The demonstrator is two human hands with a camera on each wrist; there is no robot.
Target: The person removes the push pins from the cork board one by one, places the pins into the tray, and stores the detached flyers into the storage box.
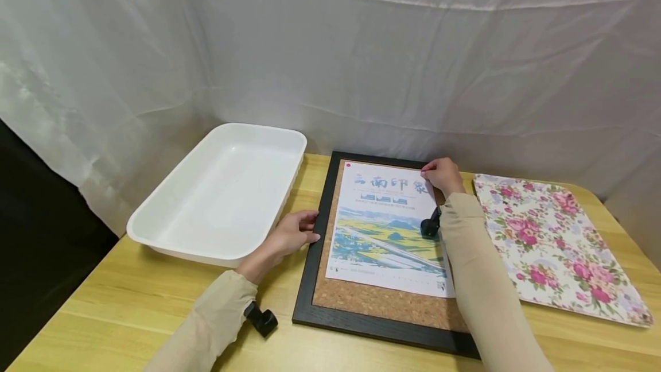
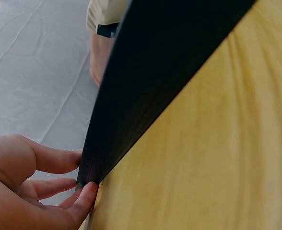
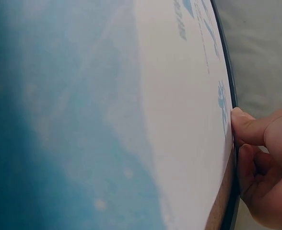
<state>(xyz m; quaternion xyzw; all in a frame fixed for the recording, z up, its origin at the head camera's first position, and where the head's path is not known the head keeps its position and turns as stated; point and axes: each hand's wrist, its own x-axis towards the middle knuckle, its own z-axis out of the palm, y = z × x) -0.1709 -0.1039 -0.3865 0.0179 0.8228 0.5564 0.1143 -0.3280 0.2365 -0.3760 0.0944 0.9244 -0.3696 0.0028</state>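
Head view, corkboard: the corkboard [image 1: 387, 312], edged in black, is laid flat on the wooden table [image 1: 119, 309], between the white tray [image 1: 222, 194] and the flowered mat [image 1: 558, 240].
Poster: the printed poster [image 1: 387, 245] is set on the cork; its top left corner is marked by 1 pink dot [image 1: 348, 165].
Left hand: the board's left edge is touched by the loosely extended fingers of the left hand [image 1: 289, 235], beside the tray.
Right hand: 1 pink pin [image 1: 423, 173] is pinched at the poster's top right corner by the right hand [image 1: 444, 176].
Hands: the 2 are held well apart.
Backdrop: a pale curtain [image 1: 361, 56] is hung behind the table.
Left wrist view, black edge: the thumb and fingertips are rested against the side of the board; beyond it, part of the other arm is seen.
Right wrist view, poster rim: the thumb is pressed near the poster's edge, the other fingers curled; the pin cannot be made out here.
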